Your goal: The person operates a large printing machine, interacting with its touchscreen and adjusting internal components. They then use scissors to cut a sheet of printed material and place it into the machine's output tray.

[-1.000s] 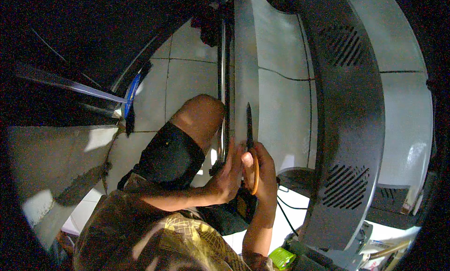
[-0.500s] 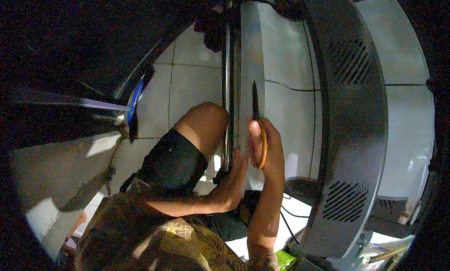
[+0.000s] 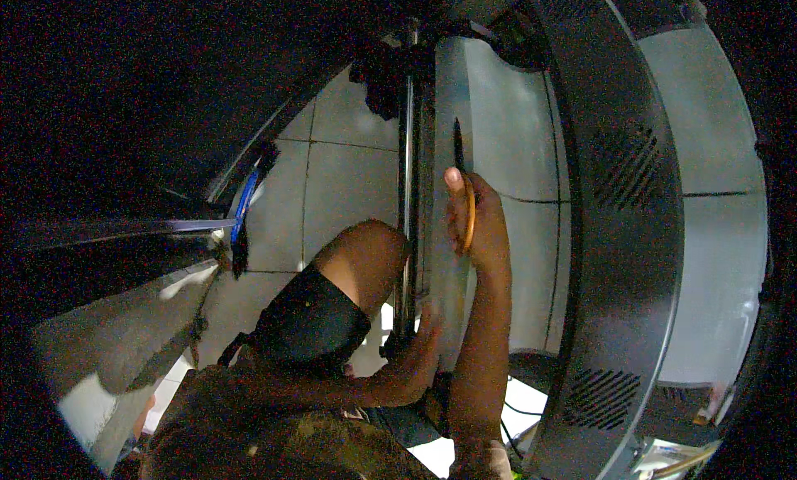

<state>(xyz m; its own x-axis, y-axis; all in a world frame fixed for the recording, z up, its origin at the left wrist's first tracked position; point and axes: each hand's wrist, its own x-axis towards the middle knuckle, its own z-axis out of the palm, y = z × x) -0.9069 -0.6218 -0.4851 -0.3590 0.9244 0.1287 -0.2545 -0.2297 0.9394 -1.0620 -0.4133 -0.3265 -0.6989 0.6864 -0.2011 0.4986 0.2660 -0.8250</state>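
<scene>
Orange-handled scissors with dark blades are in my right hand, its fingers wrapped round the handle and thumb uppermost. The blades point away from me along a pale translucent sheet, which runs beside a shiny metal roller bar. Low by the bar's near end, my left hand has its fingers stretched along the sheet's near part; they are dim, and whether they pinch its edge is hard to make out. My bare left knee is close to the bar.
A dark grey vented machine housing curves along the right. At left stand a large dark body, a blue-rimmed part with a pale bar, and a low wall. Tiled floor shows behind the bar. Black cables hang at lower right.
My right hand has moved away from me along the sheet with the scissors, leaving my left hand behind near the bar's lower end. The whole view has shifted, so surroundings appear lower.
</scene>
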